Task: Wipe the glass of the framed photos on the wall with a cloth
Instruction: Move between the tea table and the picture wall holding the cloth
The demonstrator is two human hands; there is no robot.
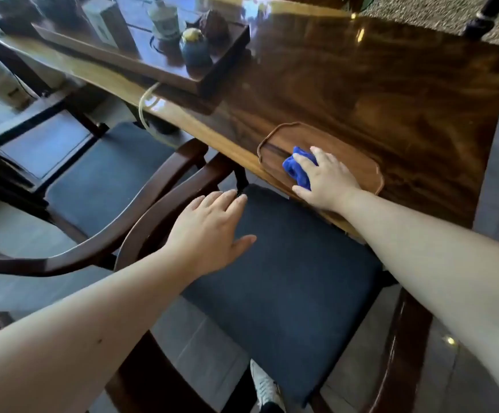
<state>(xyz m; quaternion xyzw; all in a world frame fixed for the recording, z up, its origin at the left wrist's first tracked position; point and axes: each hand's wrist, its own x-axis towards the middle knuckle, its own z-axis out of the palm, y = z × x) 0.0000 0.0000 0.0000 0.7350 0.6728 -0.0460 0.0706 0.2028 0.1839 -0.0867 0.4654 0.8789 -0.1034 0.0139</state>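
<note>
A crumpled blue cloth (pixel 297 169) lies on a small wooden tray (pixel 358 166) near the front edge of a glossy wooden table (pixel 391 90). My right hand (pixel 324 181) rests on the cloth, fingers curled around it. My left hand (pixel 209 231) hovers with fingers spread and nothing in it over the dark seat of a wooden chair (pixel 287 278). No framed photos or wall are in view.
A dark wooden tea tray (pixel 164 71) at the table's far left carries a white jar (pixel 164 19), a blue pot (pixel 196 49) and a box. A second chair (pixel 102 180) stands to the left. A white shoe (pixel 264 386) shows on the grey tiled floor.
</note>
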